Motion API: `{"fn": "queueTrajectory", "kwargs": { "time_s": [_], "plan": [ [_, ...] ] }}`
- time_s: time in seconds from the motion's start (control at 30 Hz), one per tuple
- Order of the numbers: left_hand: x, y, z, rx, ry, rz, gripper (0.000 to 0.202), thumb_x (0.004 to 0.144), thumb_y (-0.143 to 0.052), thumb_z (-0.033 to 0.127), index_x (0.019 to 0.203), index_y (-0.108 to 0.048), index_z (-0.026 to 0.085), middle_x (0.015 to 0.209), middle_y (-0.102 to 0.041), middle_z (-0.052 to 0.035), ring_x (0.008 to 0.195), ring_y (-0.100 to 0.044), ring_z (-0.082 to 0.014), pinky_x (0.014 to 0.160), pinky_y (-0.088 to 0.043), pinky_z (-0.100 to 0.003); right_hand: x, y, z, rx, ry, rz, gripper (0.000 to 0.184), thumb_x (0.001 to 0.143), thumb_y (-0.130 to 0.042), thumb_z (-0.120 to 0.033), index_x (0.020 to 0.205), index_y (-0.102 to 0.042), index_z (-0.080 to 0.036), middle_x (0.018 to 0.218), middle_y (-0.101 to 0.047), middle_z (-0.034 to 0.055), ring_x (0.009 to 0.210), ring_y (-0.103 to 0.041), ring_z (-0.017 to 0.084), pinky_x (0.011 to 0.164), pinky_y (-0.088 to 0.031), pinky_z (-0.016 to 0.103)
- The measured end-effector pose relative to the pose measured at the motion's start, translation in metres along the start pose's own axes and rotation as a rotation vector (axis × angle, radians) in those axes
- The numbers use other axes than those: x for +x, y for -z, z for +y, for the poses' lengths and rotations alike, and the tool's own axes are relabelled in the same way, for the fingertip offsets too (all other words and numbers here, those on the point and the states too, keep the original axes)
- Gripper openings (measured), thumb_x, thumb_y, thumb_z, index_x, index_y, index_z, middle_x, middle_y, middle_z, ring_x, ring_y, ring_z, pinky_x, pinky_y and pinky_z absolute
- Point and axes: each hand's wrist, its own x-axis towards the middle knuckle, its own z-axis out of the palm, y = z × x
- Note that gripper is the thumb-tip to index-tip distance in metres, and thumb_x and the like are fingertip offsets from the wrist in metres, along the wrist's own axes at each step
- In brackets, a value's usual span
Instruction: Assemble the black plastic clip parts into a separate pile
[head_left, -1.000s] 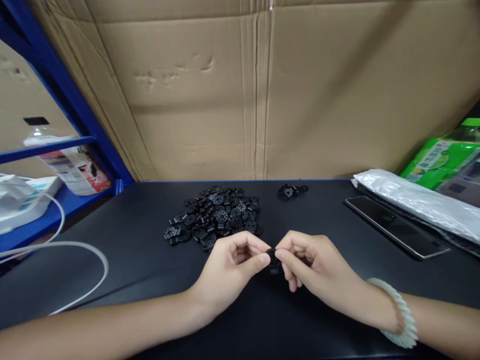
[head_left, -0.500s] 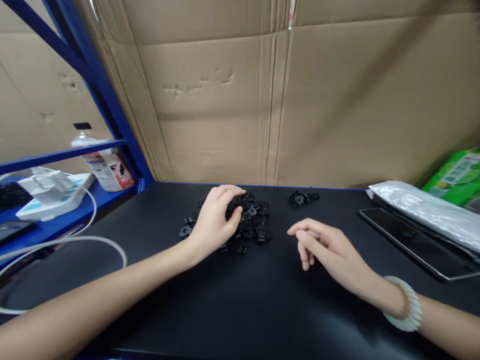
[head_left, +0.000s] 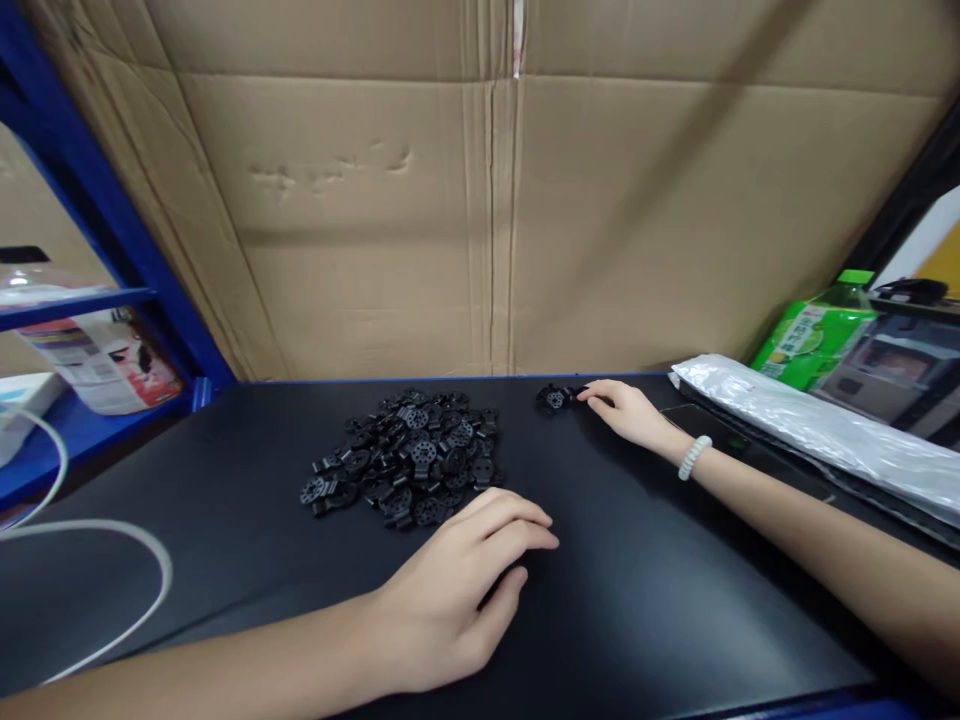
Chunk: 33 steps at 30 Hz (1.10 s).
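Note:
A heap of small black perforated plastic discs (head_left: 409,455) lies on the black table (head_left: 645,590). My left hand (head_left: 465,570) rests on the table just in front of the heap, fingers together and curled over the thumb; what is under them is hidden. My right hand (head_left: 626,410), with a pale bead bracelet (head_left: 694,457) on its wrist, reaches to the far side of the table. Its fingertips pinch a black piece (head_left: 581,394) at the edge of a small separate group of black pieces (head_left: 553,398).
A cardboard wall (head_left: 487,220) closes off the back. A phone (head_left: 712,425), a silvery bag (head_left: 810,425) and a green bottle (head_left: 814,335) lie at the right. At the left are blue shelving (head_left: 112,240), a bottle (head_left: 97,360) and a white cable (head_left: 112,530).
My left hand has drawn back from the heap toward me. My right hand has stretched forward from the middle of the table to the small group of pieces.

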Motion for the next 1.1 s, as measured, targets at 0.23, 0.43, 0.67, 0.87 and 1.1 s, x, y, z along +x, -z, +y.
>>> {"fn": "queueTrajectory", "kwargs": {
  "time_s": [0.23,0.43,0.67,0.87,1.1],
  "plan": [
    [0.002,-0.003,-0.001,-0.092,0.085,0.133,0.033,0.084,-0.047,0.003,0.110,-0.058,0.020,0.104,-0.063,-0.0066,0.091,-0.059,-0.0176,0.081,-0.052,-0.030,-0.018,0.011,-0.037,0.149,-0.001,0.113,0.014,0.083,-0.056,-0.030,0.087,-0.062,-0.019,0.093,-0.068,0.0090,0.088,-0.064,0.023,0.087,-0.051,0.042],
    [0.004,-0.006,-0.005,-0.236,0.235,0.251,0.043,0.078,-0.062,0.008,0.118,-0.052,0.021,0.108,-0.059,-0.0060,0.088,-0.060,-0.0158,0.072,-0.055,-0.027,-0.058,0.004,-0.096,0.568,-0.091,-0.143,0.027,0.075,-0.070,-0.032,0.096,-0.059,-0.020,0.084,-0.066,0.0034,0.075,-0.065,0.016,0.071,-0.056,0.031],
    [0.007,-0.003,-0.003,-0.437,0.356,0.297,0.033,0.075,-0.070,0.014,0.106,-0.060,0.016,0.095,-0.065,-0.0057,0.085,-0.063,-0.0169,0.077,-0.055,-0.030,-0.086,-0.020,-0.113,0.773,-0.232,-0.421,0.018,0.073,-0.073,-0.027,0.087,-0.068,-0.017,0.079,-0.070,0.0022,0.066,-0.064,0.013,0.068,-0.055,0.027],
    [0.006,-0.003,-0.008,-0.667,0.522,0.361,0.009,0.081,-0.065,0.022,0.084,-0.063,0.014,0.072,-0.065,-0.0007,0.070,-0.064,-0.0138,0.069,-0.052,-0.027,-0.090,-0.022,-0.116,0.832,-0.179,-0.516,0.028,0.086,-0.060,-0.040,0.086,-0.069,-0.014,0.073,-0.066,0.0031,0.065,-0.064,0.013,0.061,-0.055,0.025],
    [0.006,-0.004,-0.007,-0.776,0.550,0.396,0.011,0.075,-0.070,0.021,0.081,-0.065,0.013,0.067,-0.066,0.0000,0.065,-0.062,-0.0124,0.065,-0.050,-0.024,-0.097,-0.024,-0.119,0.737,-0.175,-0.536,0.023,0.086,-0.061,-0.033,0.079,-0.065,-0.012,0.064,-0.062,0.0012,0.052,-0.057,0.009,0.050,-0.050,0.020]
  ]
}}
